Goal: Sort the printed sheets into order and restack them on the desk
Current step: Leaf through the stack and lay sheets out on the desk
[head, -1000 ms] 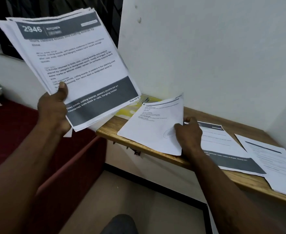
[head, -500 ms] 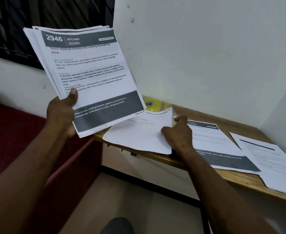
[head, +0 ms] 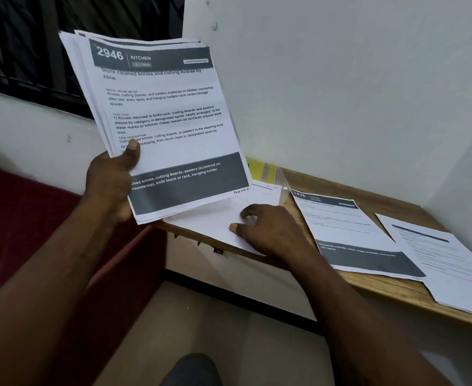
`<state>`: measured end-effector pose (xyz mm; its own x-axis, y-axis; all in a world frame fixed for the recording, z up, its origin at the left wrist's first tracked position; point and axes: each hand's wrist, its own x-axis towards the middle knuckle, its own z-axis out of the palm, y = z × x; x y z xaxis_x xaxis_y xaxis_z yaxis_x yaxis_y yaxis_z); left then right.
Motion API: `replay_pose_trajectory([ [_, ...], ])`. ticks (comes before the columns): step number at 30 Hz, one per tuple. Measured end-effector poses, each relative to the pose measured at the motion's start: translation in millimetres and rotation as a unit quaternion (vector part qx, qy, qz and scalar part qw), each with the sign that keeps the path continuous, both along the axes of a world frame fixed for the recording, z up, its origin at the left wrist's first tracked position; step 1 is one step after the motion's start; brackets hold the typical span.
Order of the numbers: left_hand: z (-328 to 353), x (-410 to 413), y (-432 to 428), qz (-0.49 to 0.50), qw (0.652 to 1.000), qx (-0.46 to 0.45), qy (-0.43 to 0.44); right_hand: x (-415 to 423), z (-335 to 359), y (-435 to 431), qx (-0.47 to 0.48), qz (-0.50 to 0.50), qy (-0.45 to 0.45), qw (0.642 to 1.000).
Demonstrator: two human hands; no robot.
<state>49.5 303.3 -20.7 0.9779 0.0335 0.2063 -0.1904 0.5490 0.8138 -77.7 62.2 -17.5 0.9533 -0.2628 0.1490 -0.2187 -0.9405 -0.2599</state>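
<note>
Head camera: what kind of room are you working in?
Probably a small home or office corner: a narrow wooden desk fixed against white walls, a barred window, and a red seat beside it.

The sheet (head: 215, 224) that the right hand (head: 268, 229) held lifted and tilted a second ago now lies flat on the desk (head: 368, 285), left of the sheet headed 1426 (head: 351, 232). The hand has moved from gripping its edge to resting palm-down on it.

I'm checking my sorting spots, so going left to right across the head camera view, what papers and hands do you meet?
Left hand holding the sheaf of sheets → right hand on the face-down sheet → sheet headed 1426 → rightmost sheets.
</note>
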Motion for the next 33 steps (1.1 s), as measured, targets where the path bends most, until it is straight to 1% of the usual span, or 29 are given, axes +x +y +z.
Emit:
replay_pose_trajectory([
  [4, 2, -3, -2, 0.003, 1.0, 0.008, -0.002, -1, 4, -3, 0.013, 0.003, 0.002, 1.0],
  [8, 2, -3, -4, -0.005, 1.0, 0.015, 0.001, -4, 3, -8, 0.052, -0.002, -0.028, 0.998],
  [10, 1, -3, -4, -0.006, 1.0, 0.022, 0.003, -5, 1, -15, 0.093, -0.017, -0.082, 0.992],
  [13, 0, -3, -6, -0.014, 0.999, 0.034, 0.002, 2, 3, -35, 0.139, -0.023, -0.195, 0.971],
  [14, 1, -4, -7, -0.02, 0.999, 0.036, 0.002, 3, 6, -43, 0.166, -0.028, -0.223, 0.96],
  [15, 1, -5, -9, -0.029, 0.999, 0.038, 0.003, 5, 10, -49, 0.215, -0.028, -0.245, 0.945],
  [16, 1, -6, -11, -0.039, 0.998, 0.04, 0.004, 7, 14, -55, 0.288, -0.022, -0.256, 0.923],
  [18, 2, -9, -16, -0.06, 0.997, 0.042, 0.002, 9, 21, -62, 0.449, 0.012, -0.235, 0.862],
  [19, 3, -9, -17, -0.07, 0.997, 0.039, 0.0, 11, 23, -64, 0.504, 0.027, -0.213, 0.837],
  [20, 4, -9, -19, -0.08, 0.996, 0.035, -0.002, 13, 25, -66, 0.539, 0.04, -0.19, 0.82],
  [24, 6, -11, -26, -0.134, 0.991, 0.031, -0.011, 16, 33, -63, 0.604, 0.102, -0.128, 0.78],
  [28, 4, -11, -26, -0.163, 0.985, 0.054, -0.019, 17, 44, -54, 0.642, 0.142, -0.136, 0.741],
  [29, 3, -10, -25, -0.171, 0.983, 0.059, -0.019, 17, 46, -52, 0.639, 0.145, -0.146, 0.742],
  [30, 3, -10, -23, -0.176, 0.982, 0.065, -0.019, 18, 48, -51, 0.625, 0.141, -0.159, 0.751],
  [33, 5, -9, -22, -0.148, 0.986, 0.075, -0.014, 19, 53, -50, 0.538, 0.102, -0.181, 0.817],
])
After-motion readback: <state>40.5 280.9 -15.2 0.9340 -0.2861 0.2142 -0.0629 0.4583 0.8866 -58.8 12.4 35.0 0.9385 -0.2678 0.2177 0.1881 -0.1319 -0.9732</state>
